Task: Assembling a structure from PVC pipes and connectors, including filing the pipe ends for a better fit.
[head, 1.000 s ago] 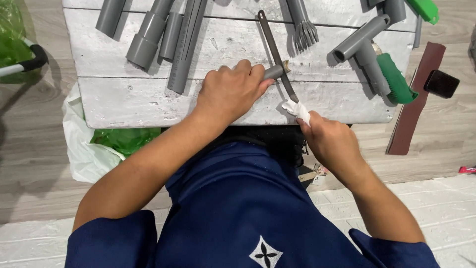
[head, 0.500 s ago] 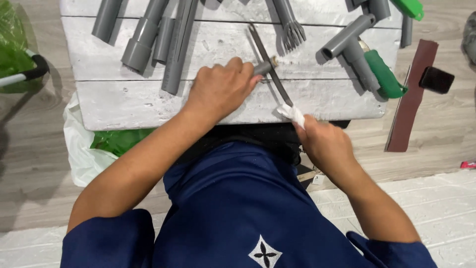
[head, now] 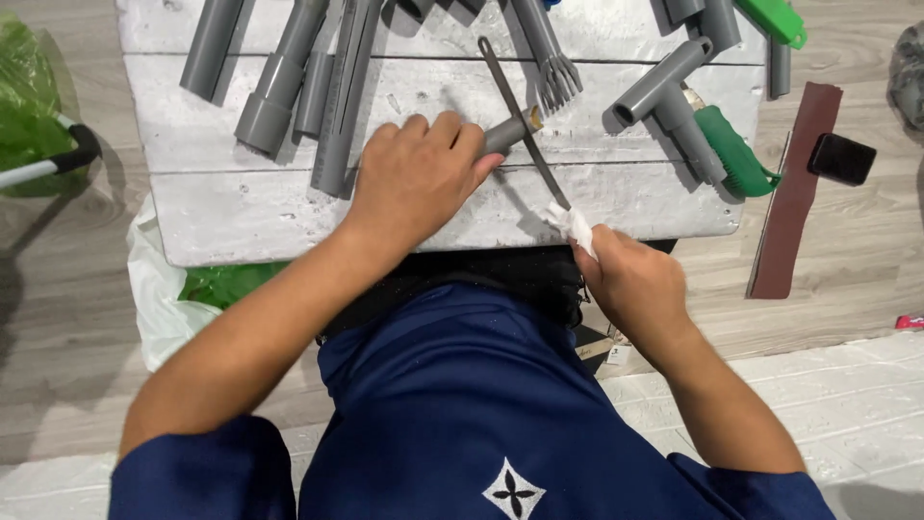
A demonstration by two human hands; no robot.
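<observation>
My left hand (head: 416, 180) presses a short grey pipe (head: 508, 133) down on the white wooden board (head: 241, 217); only the pipe's right end shows past my fingers. A thin dark saw blade (head: 520, 117) lies across that pipe end, running from the board's far side toward me. My right hand (head: 630, 284) grips the blade's near end, which is wrapped in white cloth (head: 575, 224), at the board's front edge.
Several grey pipes (head: 279, 82) lie at the board's back left. A grey pipe tee (head: 664, 91), a green-handled tool (head: 736, 154) and a metal fork-like tool (head: 553, 67) lie at the back right. A brown strip (head: 794, 193), a black block (head: 840, 159) and green bags (head: 29, 106) are on the floor.
My right hand has drawn the blade toward me along the pipe end. The left hand still holds the pipe in place.
</observation>
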